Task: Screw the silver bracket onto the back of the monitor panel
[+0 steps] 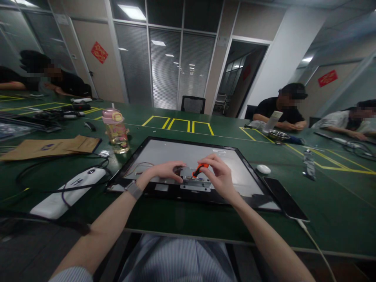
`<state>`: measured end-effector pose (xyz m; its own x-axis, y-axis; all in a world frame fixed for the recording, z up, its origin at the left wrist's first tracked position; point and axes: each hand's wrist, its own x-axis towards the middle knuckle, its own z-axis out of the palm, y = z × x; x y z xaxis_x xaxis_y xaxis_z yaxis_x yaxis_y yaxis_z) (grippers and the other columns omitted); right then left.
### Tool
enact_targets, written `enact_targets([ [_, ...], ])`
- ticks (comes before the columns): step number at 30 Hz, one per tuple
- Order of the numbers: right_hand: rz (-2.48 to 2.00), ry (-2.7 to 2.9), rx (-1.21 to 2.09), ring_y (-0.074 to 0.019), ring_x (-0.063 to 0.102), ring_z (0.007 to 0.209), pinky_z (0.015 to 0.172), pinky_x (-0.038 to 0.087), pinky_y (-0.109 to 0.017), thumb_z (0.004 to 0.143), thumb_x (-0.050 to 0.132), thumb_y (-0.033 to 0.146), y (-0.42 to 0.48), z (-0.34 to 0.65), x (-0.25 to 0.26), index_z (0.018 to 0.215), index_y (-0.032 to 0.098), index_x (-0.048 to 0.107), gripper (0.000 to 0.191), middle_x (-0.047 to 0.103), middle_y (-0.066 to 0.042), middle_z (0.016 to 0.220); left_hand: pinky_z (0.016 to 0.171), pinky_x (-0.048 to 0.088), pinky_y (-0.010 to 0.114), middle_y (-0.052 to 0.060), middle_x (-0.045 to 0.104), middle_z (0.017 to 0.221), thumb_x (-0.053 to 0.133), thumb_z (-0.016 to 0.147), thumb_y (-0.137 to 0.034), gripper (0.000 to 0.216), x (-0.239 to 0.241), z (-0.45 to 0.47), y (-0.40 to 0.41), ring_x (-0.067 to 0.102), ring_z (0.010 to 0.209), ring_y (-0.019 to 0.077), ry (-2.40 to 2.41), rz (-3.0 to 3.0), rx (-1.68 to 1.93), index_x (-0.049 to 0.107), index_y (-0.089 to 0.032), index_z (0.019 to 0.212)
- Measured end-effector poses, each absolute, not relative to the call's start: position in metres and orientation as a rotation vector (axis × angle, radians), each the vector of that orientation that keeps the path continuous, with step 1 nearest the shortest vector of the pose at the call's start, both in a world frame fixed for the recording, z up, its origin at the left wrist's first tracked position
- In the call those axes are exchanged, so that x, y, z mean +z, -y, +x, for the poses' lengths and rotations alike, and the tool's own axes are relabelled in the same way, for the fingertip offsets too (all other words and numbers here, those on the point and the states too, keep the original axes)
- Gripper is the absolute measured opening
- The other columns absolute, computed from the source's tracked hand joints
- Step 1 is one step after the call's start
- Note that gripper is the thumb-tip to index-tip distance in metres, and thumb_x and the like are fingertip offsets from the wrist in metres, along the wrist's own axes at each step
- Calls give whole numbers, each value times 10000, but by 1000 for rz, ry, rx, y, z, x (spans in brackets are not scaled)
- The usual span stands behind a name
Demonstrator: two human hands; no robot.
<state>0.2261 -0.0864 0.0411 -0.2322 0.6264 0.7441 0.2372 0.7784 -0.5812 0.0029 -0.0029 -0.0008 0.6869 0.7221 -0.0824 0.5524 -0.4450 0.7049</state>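
Observation:
An orange-and-black screwdriver (200, 169) is held in my right hand (220, 174), its fingers closed round the handle. The tool slants down to a silver metal bracket (195, 187) with ports and a board, at the near edge of a flat display panel (229, 162). My left hand (164, 171), with a watch at the wrist, curls its thumb and fingers about the bracket's left end. Something dark shows between them. The panel lies back side up in its black frame, and thin wires (136, 168) cross its left part. The screwdriver's tip is too small to make out.
Left of the panel are a white power strip (70, 192) with dark cables, a brown paper bag (49, 149) and a pink-lidded bottle (116, 131). To the right lie a white mouse-like case (263, 169) and a phone (284, 197) on a cable. Other people sit across the table.

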Motion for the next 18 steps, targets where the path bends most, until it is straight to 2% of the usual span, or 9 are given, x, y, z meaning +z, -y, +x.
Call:
enact_targets([
  [6,-625,1825,615,-197,613,972,849,499,-380,904,470,206,87,226,37,1186,255,537,294,632,-78,1022,1059,294,315,58,441,1382,746,639,-375,713,2,2,5,405,1264,233,-908,2182,312,471,-207,1274],
  [10,-592,1789,644,-199,607,1033,919,479,-411,927,420,218,85,225,33,1203,242,474,283,621,-95,1104,1068,279,304,45,440,1385,747,638,-375,691,2,2,5,398,1272,232,-893,2182,320,487,-215,1257],
  [13,-629,1835,504,-211,607,1015,893,487,-417,920,433,231,84,226,32,1158,232,522,254,623,-99,1088,1079,267,319,44,428,1397,749,630,-386,700,1,2,4,382,1285,235,-919,2170,311,483,-226,1258],
  [18,-703,1809,332,-205,597,908,809,506,-386,846,571,230,85,225,35,1012,232,638,180,599,-80,968,1069,287,351,62,434,1389,764,609,-398,745,1,3,4,402,1266,247,-980,2156,299,470,-228,1271],
])
